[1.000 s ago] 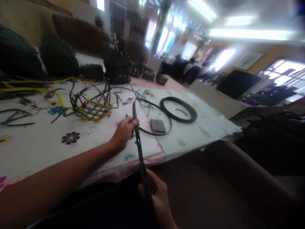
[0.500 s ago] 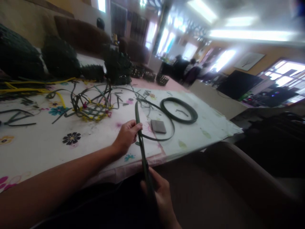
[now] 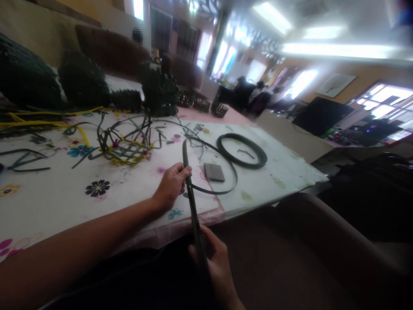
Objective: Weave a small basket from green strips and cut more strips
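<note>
A long dark green flat strip point(image 3: 191, 202) runs from below the table edge up over the floral tablecloth point(image 3: 58, 198) and curves back in a loop past a small grey square pad point(image 3: 214, 172). My left hand point(image 3: 171, 183) is closed on the strip above the table, fingers pinched round it. My right hand point(image 3: 215, 265) is closed on the same strip lower down, below the table edge, near my lap.
A coil of dark strip point(image 3: 241, 150) lies right of the pad. A half-woven tangle of green and yellow strips point(image 3: 124, 142) sits at table centre, with yellow strips point(image 3: 38, 122) at left. Dark woven baskets point(image 3: 84, 79) line the back. People sit far off point(image 3: 245, 92).
My left hand slid slightly right and down along the strip; my right hand shifted a little. The strip's loop on the table widened slightly toward the pad.
</note>
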